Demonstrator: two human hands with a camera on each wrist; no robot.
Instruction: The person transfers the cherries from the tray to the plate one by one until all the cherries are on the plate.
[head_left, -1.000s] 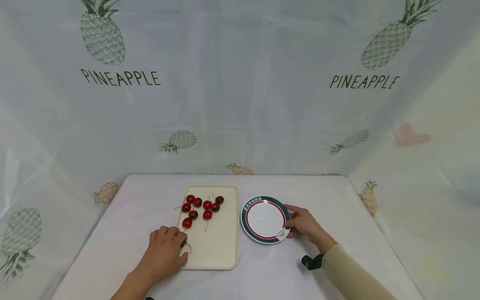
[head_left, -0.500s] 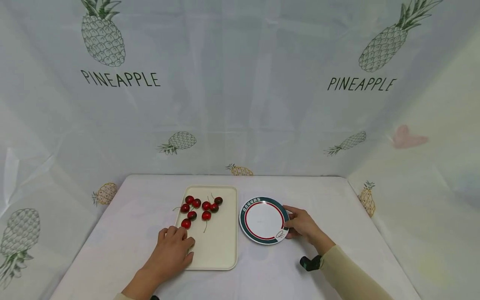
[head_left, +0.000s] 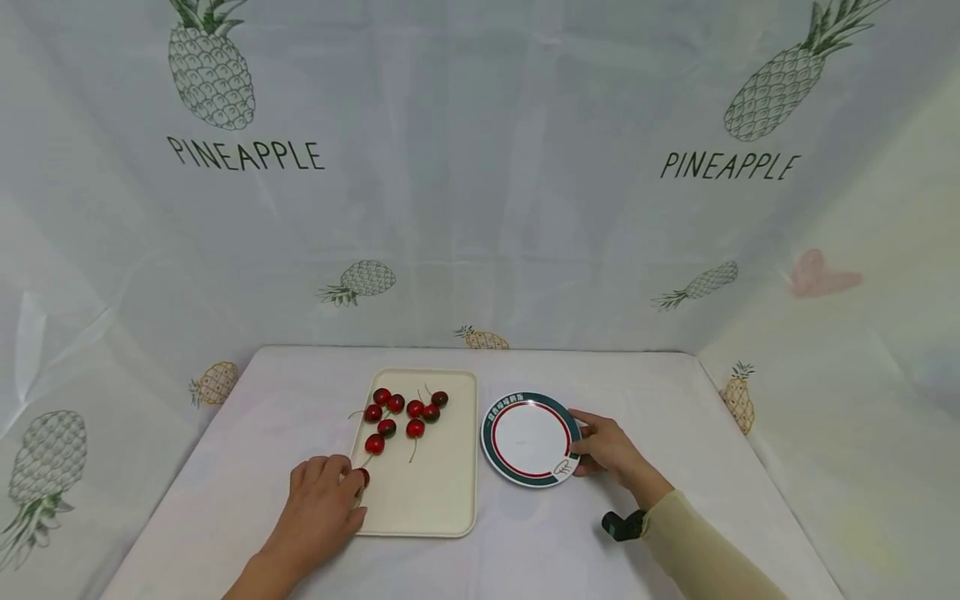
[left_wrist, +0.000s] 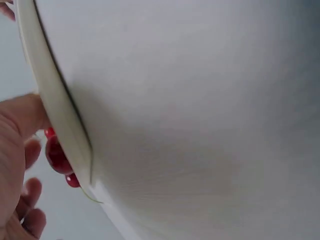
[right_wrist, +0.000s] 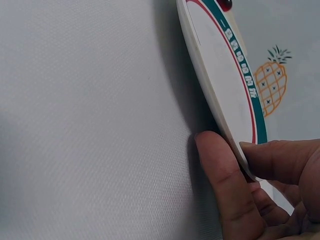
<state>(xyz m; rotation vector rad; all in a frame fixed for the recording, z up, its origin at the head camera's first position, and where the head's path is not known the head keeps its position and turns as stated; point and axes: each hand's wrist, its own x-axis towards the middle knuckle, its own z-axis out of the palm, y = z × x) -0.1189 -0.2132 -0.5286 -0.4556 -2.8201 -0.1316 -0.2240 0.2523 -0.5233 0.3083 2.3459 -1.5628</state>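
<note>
My left hand (head_left: 318, 508) lies over the near-left corner of a cream tray (head_left: 450, 500), fingers loosely bent. A dark cherry (head_left: 364, 477) shows right at its fingertips. In the left wrist view, the thumb (left_wrist: 22, 115) reaches over the rim, while a gap shows between the other fingers and the cherry (left_wrist: 57, 155). Several red and dark cherries with stems, one of them a red cherry (head_left: 374, 444), lie farther up the tray. My right hand (head_left: 611, 454) pinches the right edge of a white plate (head_left: 528, 437) with a green and red border; one finger goes underneath (right_wrist: 220, 175).
The tray and plate stand side by side on a white-covered table (head_left: 630, 383). Pineapple-printed white cloth (head_left: 480, 208) hangs behind and at the sides. A black device (head_left: 622, 526) sits at the right wrist.
My left hand shifted right over the near-left cherry, then back left, and the cherry shows again at its fingertips. The right hand and plate stay in place.
</note>
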